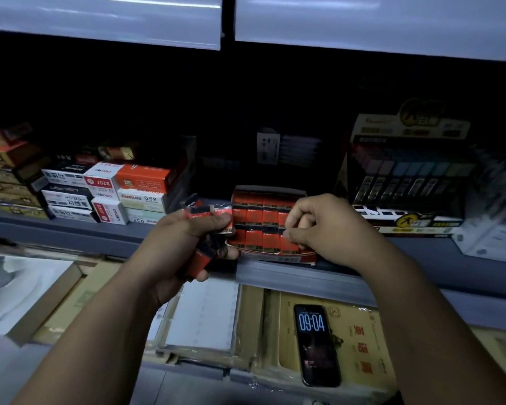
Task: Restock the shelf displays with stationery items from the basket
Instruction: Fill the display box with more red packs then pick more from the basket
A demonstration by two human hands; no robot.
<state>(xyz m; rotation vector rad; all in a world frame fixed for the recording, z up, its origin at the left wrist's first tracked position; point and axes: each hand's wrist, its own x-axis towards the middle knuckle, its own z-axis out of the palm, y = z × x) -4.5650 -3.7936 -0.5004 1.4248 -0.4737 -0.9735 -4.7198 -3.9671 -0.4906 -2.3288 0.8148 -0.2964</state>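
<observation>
Your left hand [181, 244] is clenching its grip around a bundle of small rectangular red-and-black wrapped packets [205, 213]. The glossy wrappers are fanning out above and below your curled fingers, just to the left of the open red cardboard display tray [257, 217]. That tray is sitting at the front edge of the smooth grey metal shelf [304, 276], and matching flat packets are lining it in tight rows, each showing "2B" on a pale strip. Your right hand [324, 226] is reaching over the tray's right end, its grip pinching the front-row packet [289, 244] between thumb and bent fingertips. To the left, stacked white and orange cardboard boxes [123, 188] are lying lengthwise with printed ends facing you. To the right, a tall black-and-yellow display box of pens [406, 182] is standing upright, its pastel caps showing in a slanted row. Below the shelf, a slim black phone [316, 344] with a lit screen is lying flat on shiny yellow wrapped packs.
</observation>
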